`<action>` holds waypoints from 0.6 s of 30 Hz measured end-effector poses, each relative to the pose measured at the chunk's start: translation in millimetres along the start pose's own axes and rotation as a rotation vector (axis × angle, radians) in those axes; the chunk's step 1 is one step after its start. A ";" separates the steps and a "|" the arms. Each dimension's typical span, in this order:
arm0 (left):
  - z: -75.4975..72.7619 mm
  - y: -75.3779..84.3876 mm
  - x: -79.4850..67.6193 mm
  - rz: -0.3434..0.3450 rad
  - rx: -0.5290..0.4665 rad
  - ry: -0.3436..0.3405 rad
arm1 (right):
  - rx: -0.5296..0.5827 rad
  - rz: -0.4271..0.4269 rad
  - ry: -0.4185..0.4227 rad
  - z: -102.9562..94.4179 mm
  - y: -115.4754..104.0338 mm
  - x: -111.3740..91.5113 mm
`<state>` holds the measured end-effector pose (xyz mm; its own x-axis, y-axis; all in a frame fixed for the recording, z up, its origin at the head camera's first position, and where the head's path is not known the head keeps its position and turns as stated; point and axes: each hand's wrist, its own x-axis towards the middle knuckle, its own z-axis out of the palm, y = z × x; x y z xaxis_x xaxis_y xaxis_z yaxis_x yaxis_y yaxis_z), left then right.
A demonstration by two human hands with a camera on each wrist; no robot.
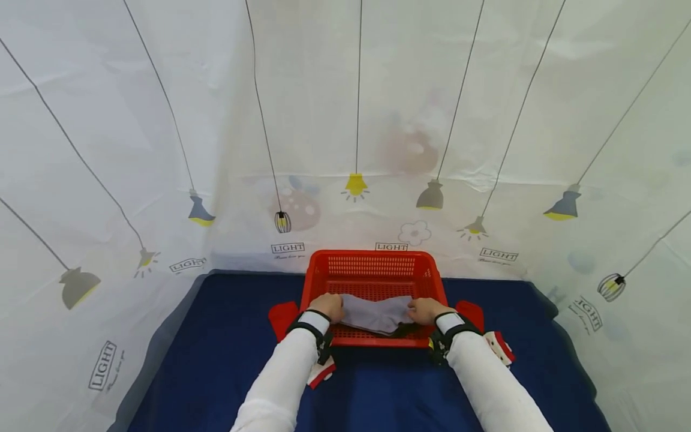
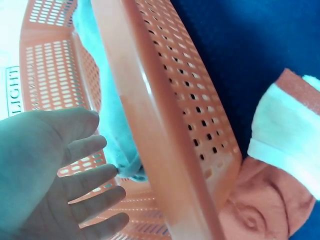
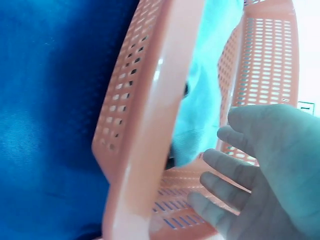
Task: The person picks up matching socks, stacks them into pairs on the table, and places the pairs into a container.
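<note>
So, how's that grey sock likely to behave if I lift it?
The grey sock should hang floppy, since its edges fall in soft curves. It's probably light, being thin-looking fabric with a ribbed end. Rolling seems unlikely: it lies spread out, not balled, in the red basket.

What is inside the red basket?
Inside the red basket is a grey cloth, with something dark showing beneath its near edge. The rest of that dark item, and the basket floor under the cloth, are covered.
</note>
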<state>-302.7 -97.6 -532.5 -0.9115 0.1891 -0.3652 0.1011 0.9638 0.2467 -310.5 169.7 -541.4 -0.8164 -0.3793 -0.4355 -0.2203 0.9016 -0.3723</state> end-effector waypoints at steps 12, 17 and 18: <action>7.9 3.3 -30.8 0.132 0.001 0.178 | -0.017 -0.128 0.325 2.9 -18.7 -22.8; 20.0 4.3 -47.8 0.192 0.018 0.364 | -0.038 -0.124 0.445 17.2 -28.1 -40.2; 22.7 4.2 -51.5 0.203 0.026 0.404 | -0.035 -0.132 0.472 20.3 -29.2 -42.6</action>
<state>-246.2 -99.1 -533.1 -0.9542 0.2911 0.0689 0.2990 0.9203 0.2524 -258.5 155.3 -528.7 -0.9313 -0.3624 0.0357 -0.3495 0.8618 -0.3676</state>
